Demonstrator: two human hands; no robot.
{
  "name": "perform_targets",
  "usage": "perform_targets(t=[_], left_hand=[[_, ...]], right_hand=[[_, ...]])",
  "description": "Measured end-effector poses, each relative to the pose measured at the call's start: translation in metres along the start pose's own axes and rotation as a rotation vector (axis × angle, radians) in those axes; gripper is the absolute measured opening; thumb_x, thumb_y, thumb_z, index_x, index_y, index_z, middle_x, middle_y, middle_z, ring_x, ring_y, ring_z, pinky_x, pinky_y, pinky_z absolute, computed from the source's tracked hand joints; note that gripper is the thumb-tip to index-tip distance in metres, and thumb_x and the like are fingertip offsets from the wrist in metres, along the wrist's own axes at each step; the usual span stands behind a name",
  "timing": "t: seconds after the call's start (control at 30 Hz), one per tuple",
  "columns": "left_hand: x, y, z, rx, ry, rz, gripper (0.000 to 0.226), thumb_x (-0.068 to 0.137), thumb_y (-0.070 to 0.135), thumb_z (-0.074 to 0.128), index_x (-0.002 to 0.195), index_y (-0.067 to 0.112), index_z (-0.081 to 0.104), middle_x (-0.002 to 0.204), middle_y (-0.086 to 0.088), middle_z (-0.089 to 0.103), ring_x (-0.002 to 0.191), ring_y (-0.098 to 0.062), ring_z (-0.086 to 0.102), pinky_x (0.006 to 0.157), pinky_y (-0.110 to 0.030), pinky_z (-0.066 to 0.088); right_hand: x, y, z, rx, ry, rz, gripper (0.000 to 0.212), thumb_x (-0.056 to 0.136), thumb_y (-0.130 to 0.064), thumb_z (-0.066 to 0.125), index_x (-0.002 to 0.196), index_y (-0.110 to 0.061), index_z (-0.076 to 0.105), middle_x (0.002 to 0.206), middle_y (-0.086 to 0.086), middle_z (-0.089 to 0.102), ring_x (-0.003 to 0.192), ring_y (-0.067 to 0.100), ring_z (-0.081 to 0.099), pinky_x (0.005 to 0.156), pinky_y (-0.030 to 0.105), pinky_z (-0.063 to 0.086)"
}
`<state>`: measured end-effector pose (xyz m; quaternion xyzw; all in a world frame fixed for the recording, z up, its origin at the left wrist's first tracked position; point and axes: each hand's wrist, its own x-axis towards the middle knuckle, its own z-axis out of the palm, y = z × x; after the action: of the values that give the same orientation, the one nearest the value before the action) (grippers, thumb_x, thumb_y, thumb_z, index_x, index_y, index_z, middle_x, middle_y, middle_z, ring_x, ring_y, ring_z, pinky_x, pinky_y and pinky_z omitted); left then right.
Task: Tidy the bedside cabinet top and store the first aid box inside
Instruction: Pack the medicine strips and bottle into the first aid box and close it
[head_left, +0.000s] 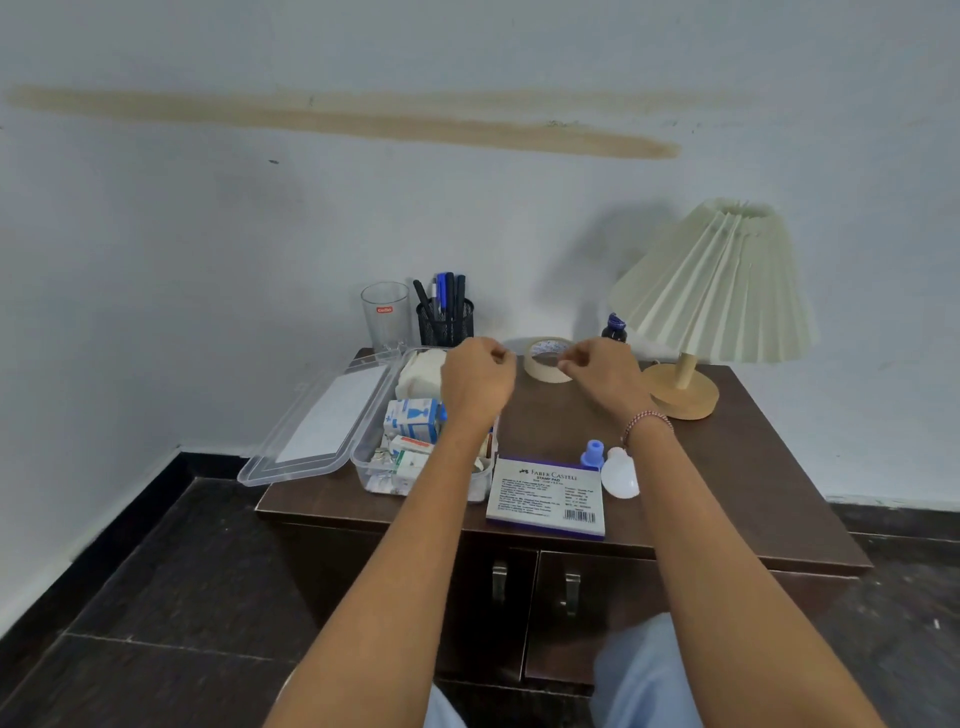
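Forearms reach from pale-trousered knees over the dark cabinet top (727, 457): the left hand (478, 379) hovers in a loose fist, nothing showing in it, above the first aid box (363, 457), which sits open at the top's left, lid (332, 415) laid out sideways. The right hand (602, 374) curls at the tape roll (548, 358), though I cannot tell if it pinches the rim. Sorting seems barely begun; next, loose items need clearing, the lid shutting, the closed doors (571, 597) opening, beneath a stained pale wall.

Pale bluish wall (467, 218) marked by a long tan streak (363, 122); dark tiled floor (156, 597) below; black skirting (893, 508) at far right.
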<state>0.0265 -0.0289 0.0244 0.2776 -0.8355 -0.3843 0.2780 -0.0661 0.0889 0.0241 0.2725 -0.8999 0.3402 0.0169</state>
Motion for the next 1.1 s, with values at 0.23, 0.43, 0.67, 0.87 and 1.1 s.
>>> perform_targets(t=[0.23,0.43,0.67,0.87,1.1], left_hand=[[0.021,0.031,0.06,-0.156,-0.076,0.013,0.025,0.091,0.013,0.05,0.103,0.004,0.07,0.103,-0.014,0.071,0.096,-0.026,0.065,0.084,-0.033,0.052],[0.044,0.037,0.114,-0.395,-0.236,-0.173,0.029,0.093,0.013,0.043,0.107,0.002,0.067,0.102,-0.019,0.067,0.092,-0.032,0.06,0.087,-0.035,0.049],[0.068,0.047,0.138,-0.614,-0.419,-0.292,0.031,0.098,0.02,0.033,0.076,0.015,0.054,0.082,-0.006,0.051,0.088,-0.02,0.046,0.086,-0.035,0.039],[0.071,0.047,0.158,-0.611,-0.507,-0.295,0.04,0.1,0.025,0.03,0.12,0.004,0.058,0.123,-0.017,0.06,0.115,-0.029,0.055,0.1,-0.038,0.041],[0.074,0.047,0.159,-0.578,-0.426,-0.274,0.034,0.097,0.016,0.035,0.118,-0.002,0.055,0.123,-0.021,0.06,0.104,-0.026,0.056,0.084,-0.031,0.042]], right_hand=[[0.018,0.024,0.001,0.086,0.047,0.145,0.029,0.092,-0.013,0.051,0.116,-0.001,0.062,0.115,0.018,0.063,0.109,0.029,0.057,0.089,0.027,0.042],[0.036,0.04,-0.002,0.104,0.173,0.239,0.03,0.091,-0.006,0.048,0.118,0.005,0.056,0.119,0.025,0.058,0.111,0.038,0.054,0.089,0.035,0.041],[0.052,0.055,0.007,0.179,0.132,0.348,0.035,0.093,0.0,0.042,0.124,0.013,0.045,0.126,0.029,0.051,0.117,0.04,0.049,0.096,0.04,0.039],[0.066,0.057,0.018,0.478,0.097,0.342,0.022,0.098,-0.005,0.037,0.091,-0.017,0.054,0.084,-0.002,0.051,0.085,0.016,0.051,0.09,0.035,0.039],[0.063,0.065,0.019,0.407,0.2,0.334,0.028,0.092,-0.003,0.045,0.117,-0.002,0.058,0.112,0.018,0.063,0.106,0.032,0.06,0.087,0.036,0.048]])
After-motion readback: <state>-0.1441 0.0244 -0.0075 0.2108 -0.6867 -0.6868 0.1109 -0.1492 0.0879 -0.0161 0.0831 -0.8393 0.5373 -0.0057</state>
